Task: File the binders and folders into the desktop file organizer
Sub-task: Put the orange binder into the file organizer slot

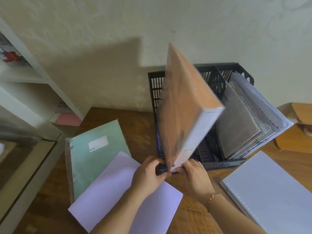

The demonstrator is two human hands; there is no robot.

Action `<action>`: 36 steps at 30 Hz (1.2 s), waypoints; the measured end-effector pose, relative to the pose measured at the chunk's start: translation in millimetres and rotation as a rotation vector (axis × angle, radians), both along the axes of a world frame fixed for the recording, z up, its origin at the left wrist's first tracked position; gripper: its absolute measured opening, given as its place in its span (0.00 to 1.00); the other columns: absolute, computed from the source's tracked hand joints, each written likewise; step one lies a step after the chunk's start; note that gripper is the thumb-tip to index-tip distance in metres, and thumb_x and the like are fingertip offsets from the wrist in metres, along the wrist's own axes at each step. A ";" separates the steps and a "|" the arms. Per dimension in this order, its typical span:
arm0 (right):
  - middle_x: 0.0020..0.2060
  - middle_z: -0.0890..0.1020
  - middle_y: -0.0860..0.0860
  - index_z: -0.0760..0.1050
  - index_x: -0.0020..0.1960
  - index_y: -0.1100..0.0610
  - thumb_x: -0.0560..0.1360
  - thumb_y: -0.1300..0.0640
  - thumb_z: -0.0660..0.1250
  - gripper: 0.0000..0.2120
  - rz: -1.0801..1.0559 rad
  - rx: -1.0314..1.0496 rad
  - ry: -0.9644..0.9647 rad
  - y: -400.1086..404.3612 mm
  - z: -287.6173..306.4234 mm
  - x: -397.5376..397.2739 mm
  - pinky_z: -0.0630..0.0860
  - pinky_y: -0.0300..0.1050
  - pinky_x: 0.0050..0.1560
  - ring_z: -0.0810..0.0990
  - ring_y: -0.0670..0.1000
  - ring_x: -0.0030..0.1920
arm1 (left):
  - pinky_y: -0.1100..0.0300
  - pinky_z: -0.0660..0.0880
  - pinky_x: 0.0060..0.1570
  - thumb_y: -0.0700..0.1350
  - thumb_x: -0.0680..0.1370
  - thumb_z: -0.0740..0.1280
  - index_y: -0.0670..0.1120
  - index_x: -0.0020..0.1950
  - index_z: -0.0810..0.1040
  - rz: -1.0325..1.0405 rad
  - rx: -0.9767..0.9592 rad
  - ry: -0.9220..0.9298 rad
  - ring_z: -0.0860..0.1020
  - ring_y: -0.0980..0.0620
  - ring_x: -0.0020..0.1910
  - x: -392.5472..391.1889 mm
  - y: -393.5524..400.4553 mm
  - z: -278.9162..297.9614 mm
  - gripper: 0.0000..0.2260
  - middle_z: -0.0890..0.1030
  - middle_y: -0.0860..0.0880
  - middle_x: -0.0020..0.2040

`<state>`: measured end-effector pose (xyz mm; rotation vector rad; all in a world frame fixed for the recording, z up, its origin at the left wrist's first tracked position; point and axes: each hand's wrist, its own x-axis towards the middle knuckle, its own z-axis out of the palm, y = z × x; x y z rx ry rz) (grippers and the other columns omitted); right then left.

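A thick orange binder (184, 105) stands tilted on its lower corner at the front left of the black mesh file organizer (224, 164). My left hand (148, 173) and my right hand (195, 174) both grip that lower corner. The organizer's right compartment holds a grey folder (236, 127) and several clear sleeves leaning right. On the desk to the left lie a lilac folder (118, 188) and, under it, a green folder (96, 149) with a white label. A white binder (270, 188) lies flat at the right.
The wooden desk (138, 125) meets a pale wall behind the organizer. A white shelf unit (33, 78) stands at the left with a pink sheet at its foot. A wooden object (300, 139) sits at the far right edge.
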<state>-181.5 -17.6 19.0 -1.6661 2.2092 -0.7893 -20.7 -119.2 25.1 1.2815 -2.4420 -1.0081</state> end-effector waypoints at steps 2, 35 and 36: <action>0.38 0.81 0.47 0.77 0.43 0.53 0.78 0.53 0.57 0.11 -0.046 0.015 -0.028 -4.0 -4.0 -0.1 0.62 0.40 0.42 0.77 0.52 0.42 | 0.55 0.81 0.46 0.60 0.72 0.71 0.55 0.51 0.77 -0.013 -0.009 -0.019 0.79 0.54 0.47 -3.1 0.1 1.1 0.13 0.75 0.58 0.54; 0.41 0.83 0.48 0.79 0.51 0.51 0.77 0.55 0.67 0.04 -0.149 0.215 0.308 -39.1 14.8 20.5 0.76 0.47 0.40 0.82 0.54 0.41 | 0.68 0.72 0.38 0.48 0.74 0.73 0.47 0.47 0.85 0.023 -0.055 0.030 0.83 0.52 0.40 -2.7 -25.5 11.7 0.06 0.86 0.49 0.43; 0.44 0.83 0.48 0.79 0.52 0.51 0.79 0.53 0.64 0.06 -0.139 0.238 0.310 -39.2 14.3 18.9 0.75 0.47 0.43 0.82 0.53 0.44 | 0.68 0.72 0.37 0.48 0.73 0.73 0.47 0.46 0.85 0.024 -0.053 0.033 0.83 0.52 0.40 -2.2 -26.3 11.1 0.06 0.86 0.49 0.42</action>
